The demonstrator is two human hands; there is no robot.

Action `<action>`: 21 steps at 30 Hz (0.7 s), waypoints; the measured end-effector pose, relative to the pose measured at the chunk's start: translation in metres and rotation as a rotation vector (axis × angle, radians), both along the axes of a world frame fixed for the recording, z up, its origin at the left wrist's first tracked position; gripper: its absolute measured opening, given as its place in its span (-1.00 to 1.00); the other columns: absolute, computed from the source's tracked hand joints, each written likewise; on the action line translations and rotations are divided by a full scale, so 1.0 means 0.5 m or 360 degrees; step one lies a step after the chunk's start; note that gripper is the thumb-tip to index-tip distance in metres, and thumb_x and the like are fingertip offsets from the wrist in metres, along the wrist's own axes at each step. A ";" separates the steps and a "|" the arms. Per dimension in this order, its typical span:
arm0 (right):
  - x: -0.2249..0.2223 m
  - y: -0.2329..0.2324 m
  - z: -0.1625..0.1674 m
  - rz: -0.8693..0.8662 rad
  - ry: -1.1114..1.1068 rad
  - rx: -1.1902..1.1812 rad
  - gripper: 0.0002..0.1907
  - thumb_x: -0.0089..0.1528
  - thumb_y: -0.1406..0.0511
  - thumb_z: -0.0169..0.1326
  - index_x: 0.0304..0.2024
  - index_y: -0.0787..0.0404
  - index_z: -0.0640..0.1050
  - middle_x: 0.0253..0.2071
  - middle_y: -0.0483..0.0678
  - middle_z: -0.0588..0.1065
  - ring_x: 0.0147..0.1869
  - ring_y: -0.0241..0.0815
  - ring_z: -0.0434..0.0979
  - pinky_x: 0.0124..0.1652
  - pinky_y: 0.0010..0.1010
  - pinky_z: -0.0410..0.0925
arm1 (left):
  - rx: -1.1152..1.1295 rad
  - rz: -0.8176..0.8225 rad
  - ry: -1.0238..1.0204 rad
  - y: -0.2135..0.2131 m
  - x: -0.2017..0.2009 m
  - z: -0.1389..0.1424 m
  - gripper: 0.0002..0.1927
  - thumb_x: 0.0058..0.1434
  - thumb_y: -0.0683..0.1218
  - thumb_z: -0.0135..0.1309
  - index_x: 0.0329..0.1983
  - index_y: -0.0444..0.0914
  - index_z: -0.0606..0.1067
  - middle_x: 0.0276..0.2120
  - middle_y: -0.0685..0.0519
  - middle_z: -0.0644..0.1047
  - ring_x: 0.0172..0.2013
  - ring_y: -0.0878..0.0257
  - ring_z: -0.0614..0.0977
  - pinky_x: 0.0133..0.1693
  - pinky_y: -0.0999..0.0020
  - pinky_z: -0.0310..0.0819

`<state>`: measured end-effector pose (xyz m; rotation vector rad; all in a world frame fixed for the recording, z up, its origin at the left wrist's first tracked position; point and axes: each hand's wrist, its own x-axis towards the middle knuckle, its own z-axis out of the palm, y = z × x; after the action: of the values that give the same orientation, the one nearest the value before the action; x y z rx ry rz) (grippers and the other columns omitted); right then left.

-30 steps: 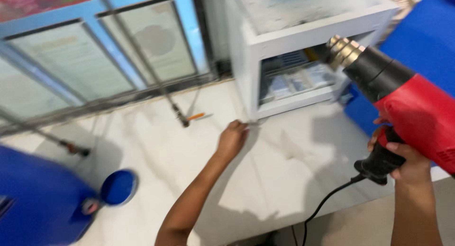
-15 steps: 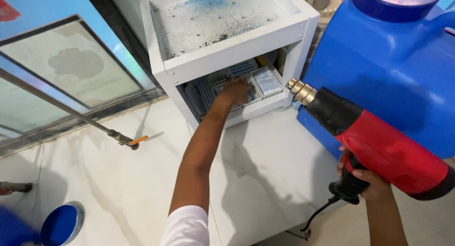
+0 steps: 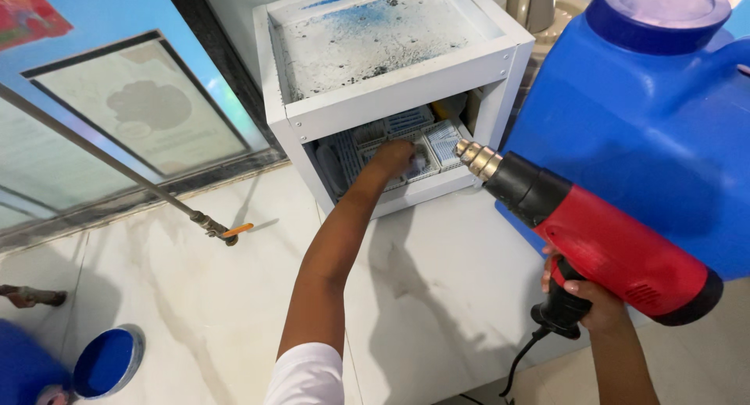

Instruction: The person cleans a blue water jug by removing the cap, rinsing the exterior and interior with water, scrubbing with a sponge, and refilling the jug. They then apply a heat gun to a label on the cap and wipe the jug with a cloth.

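My right hand grips the black handle of a red and black heat gun; its metal nozzle points up-left toward a small white cabinet. My left hand reaches into the cabinet's open shelf and rests on white and blue plastic pieces stacked inside. Whether the fingers grasp anything is hidden. The cabinet's top is stained with blue and black specks.
A large blue plastic container with a round cap stands right of the cabinet. A thin metal rod with an orange tip slants across the white marble floor. A blue lid lies bottom left. Framed posters line the blue wall.
My left hand moved from the floor near the rod up into the cabinet shelf. The view swung right; the heat gun stays in my right hand.
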<state>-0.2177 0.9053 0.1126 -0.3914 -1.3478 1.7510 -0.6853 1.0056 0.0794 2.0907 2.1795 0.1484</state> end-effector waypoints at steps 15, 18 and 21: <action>0.028 -0.023 0.014 -0.0020 0.0044 -0.0010 -0.38 -0.01 0.30 0.20 0.08 0.47 0.47 -0.19 0.16 0.49 -0.22 -0.03 0.55 -0.25 -0.23 0.47 | 0.0700 0.0510 -0.1345 -0.002 0.029 -0.004 -0.87 0.23 -0.11 0.16 -0.25 -0.26 0.53 -0.29 -0.15 0.64 -0.26 0.07 0.68 -0.17 0.15 0.62; 0.015 -0.023 0.012 -0.0010 0.0086 -0.0006 -0.33 -0.01 0.28 0.21 0.13 0.45 0.44 -0.12 0.15 0.48 -0.22 -0.05 0.53 -0.27 -0.23 0.46 | 0.0479 0.0591 -0.2218 -0.045 0.030 0.015 -0.95 0.28 -0.16 0.03 -0.24 -0.23 0.42 -0.32 -0.14 0.61 -0.33 0.13 0.65 -0.28 0.19 0.65; -0.009 -0.025 0.011 0.0117 0.0109 -0.0074 -0.29 -0.01 0.27 0.20 0.16 0.47 0.42 -0.06 0.15 0.47 -0.21 -0.06 0.52 -0.25 -0.23 0.44 | 0.0385 0.0546 -0.2696 -0.144 0.049 0.028 -0.98 0.29 -0.17 -0.02 -0.28 -0.20 0.41 -0.36 -0.06 0.60 -0.38 0.19 0.66 -0.29 0.24 0.64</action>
<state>-0.2220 0.8929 0.1179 -0.3081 -1.2892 1.8428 -0.6608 0.9334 0.0935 0.7405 1.2557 1.5290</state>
